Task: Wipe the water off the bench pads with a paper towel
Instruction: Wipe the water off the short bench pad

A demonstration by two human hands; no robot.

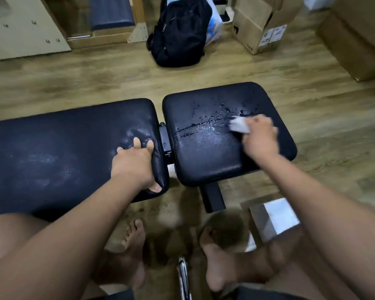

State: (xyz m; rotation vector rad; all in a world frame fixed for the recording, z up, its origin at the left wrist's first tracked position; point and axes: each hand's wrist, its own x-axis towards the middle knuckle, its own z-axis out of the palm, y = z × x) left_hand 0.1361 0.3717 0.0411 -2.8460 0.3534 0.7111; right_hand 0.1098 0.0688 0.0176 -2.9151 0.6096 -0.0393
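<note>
Paper towel point(239, 124), soft, light and likely soggy, sits bunched in the right hand point(260, 139) over the beaded smaller pad point(208, 161), best pressed flat, while the left hand point(134, 163) grips the long pad point(63, 152) corner.

Your two bench pads are both black — the long pad point(59, 148) has pale dusty smudges, and the short pad point(221, 135) shines with clear, silvery drops of water point(204, 124). The paper towel point(239, 124) in your right hand point(260, 139) is white. The floor point(95, 83) is light brown with wood stripes. Behind it you see a black backpack point(180, 33), a white bag with blue and orange marks point(213, 27), and plain brown boxes point(258, 24) — one with white labels.
</note>
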